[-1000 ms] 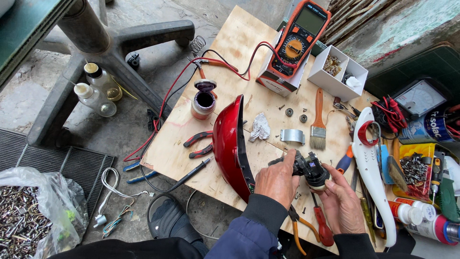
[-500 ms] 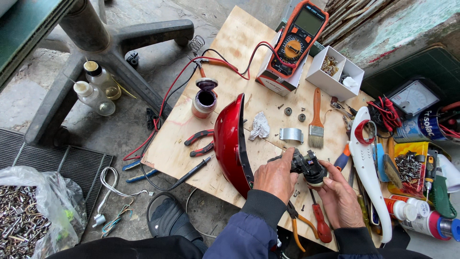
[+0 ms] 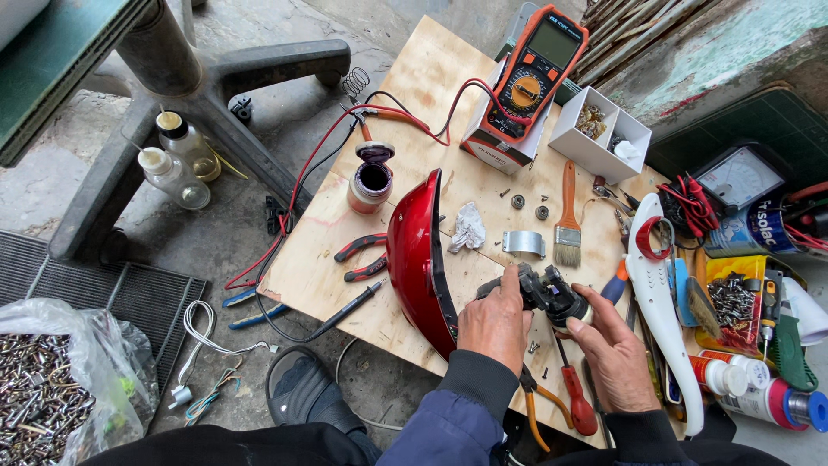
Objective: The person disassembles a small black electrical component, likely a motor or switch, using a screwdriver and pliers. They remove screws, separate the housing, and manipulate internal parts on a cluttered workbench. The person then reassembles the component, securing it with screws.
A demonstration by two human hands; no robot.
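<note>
Black and blocky, the small motor-like assembly (image 3: 545,293) sits between our two hands over the pale plywood board (image 3: 431,78) that serves as a bench. Our left hand (image 3: 495,321) wraps over its near end, fingers curled shut around the body so it cannot turn; our right hand (image 3: 614,352) comes in from the other side, thumb and forefinger pinched on the lighter round end, the remaining fingers loosely spread. That two-sided hold keeps the part steady and raised just off the board, where we can look down on it. Just beyond the left knuckles stands the glossy red curved plastic cover (image 3: 416,259), tipped on its edge. Ahead of the fingertips lie a bent grey metal clamp (image 3: 523,243), a wooden-handled paintbrush (image 3: 567,220) and a crumpled white rag (image 3: 468,229), all within reach. Under the right wrist rests a red-handled screwdriver (image 3: 576,401), and beside the right fingers a long white moulded panel (image 3: 660,302). Farther off, an orange multimeter (image 3: 535,73) leans up on a box, its red leads trailing across the board.
</note>
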